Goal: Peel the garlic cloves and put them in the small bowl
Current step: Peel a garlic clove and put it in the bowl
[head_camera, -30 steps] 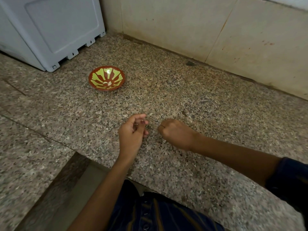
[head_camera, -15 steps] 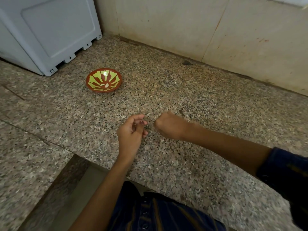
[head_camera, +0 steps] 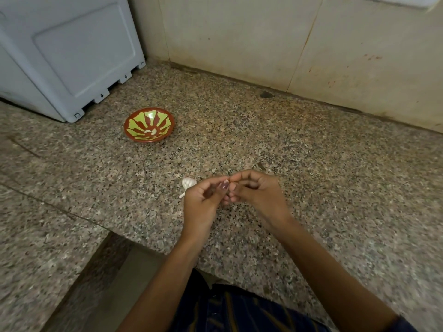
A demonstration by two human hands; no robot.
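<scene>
Hands meet over the middle of the granite bench (head_camera: 311, 164), a little in from its near edge. Left hand (head_camera: 201, 207) and right hand (head_camera: 260, 195) are pressed fingertip to fingertip, both curled in a pinch around something small held between them; judging from the task it is a garlic clove being worked free of its skin, but the fingers hide it, so I cannot tell its shape or which way its long axis runs. Neither grip is open: thumb and forefinger of each hand are drawn together at the meeting point. Garlic bulb (head_camera: 188, 184) lies on the bench just beside the left hand's knuckles, on its far-left side, stem tail pointing back toward the near edge; the left hand partly covers it. Small bowl (head_camera: 149, 125), red with yellow-green rays, sits well apart toward the far left of the bench, near the foot of a pale blue plastic appliance (head_camera: 64, 56). Pale bits at the bowl's bottom look like cloves already dropped in. Bowl lies far-left of the hands, so the left hand is the nearer one for the drop. Peeling step looks under way, not finished.
</scene>
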